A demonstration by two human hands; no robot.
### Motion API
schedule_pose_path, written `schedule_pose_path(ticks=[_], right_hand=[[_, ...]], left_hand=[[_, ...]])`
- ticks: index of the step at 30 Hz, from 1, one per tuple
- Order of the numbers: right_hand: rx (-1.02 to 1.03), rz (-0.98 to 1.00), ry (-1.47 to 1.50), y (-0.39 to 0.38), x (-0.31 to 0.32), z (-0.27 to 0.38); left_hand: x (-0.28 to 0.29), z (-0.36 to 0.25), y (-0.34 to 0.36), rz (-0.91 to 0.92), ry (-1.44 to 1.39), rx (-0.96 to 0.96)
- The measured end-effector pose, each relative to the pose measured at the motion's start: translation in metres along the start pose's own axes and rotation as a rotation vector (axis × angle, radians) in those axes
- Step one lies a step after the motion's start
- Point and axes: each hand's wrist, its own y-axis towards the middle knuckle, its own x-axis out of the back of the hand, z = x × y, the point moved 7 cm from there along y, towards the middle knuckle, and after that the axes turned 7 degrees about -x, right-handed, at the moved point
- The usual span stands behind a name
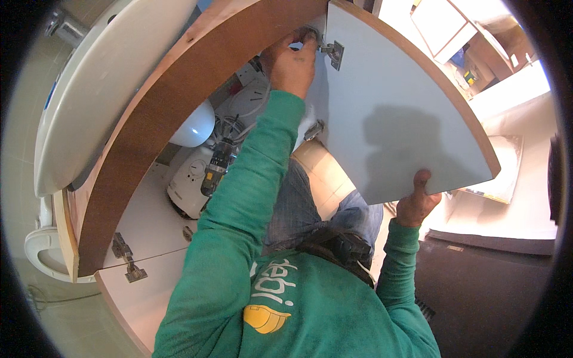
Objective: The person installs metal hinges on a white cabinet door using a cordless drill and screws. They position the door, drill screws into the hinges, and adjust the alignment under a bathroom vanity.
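Note:
My left hand (291,59) is raised inside the curved wooden cabinet (128,149), its fingers closed on the upper metal hinge (330,51) where a pale blue, brown-edged door panel (400,83) joins the frame; the exact grip is partly hidden. Lower down, another hinge (313,130) shows by the door. My right hand (421,203) grips the panel's lower edge near its outer corner, thumb on the pale face. A drill (218,164) lies on a white appliance (187,185) inside the cabinet, among coiled cables (230,128).
At left are a white basin (89,101) with a tap (62,30) and a toilet seat (42,253). A second open door (131,298) with a hinge (125,256) is at lower left. A dark surface (477,298) fills the lower right; wooden boards (439,30) stand at upper right.

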Motion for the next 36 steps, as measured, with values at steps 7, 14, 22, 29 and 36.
schedule_pose_path(ticks=[7,14,22,29,36], right_hand=[[-0.006,0.033,0.007,-0.005,-0.002,0.002],[-0.011,0.024,0.024,-0.010,-0.002,0.003],[-0.002,0.000,0.034,-0.016,0.003,-0.011],[-0.047,0.018,-0.047,0.010,0.016,-0.028],[-0.060,-0.039,-0.020,0.031,0.028,-0.030]], left_hand=[[-0.011,-0.008,0.008,0.070,0.281,-0.188],[-0.020,0.008,0.024,0.066,0.382,-0.347],[-0.014,0.026,-0.002,0.083,-0.301,0.194],[-0.008,0.092,-0.048,-0.073,-0.494,0.470],[-0.052,0.121,-0.141,0.255,-0.120,0.288]])
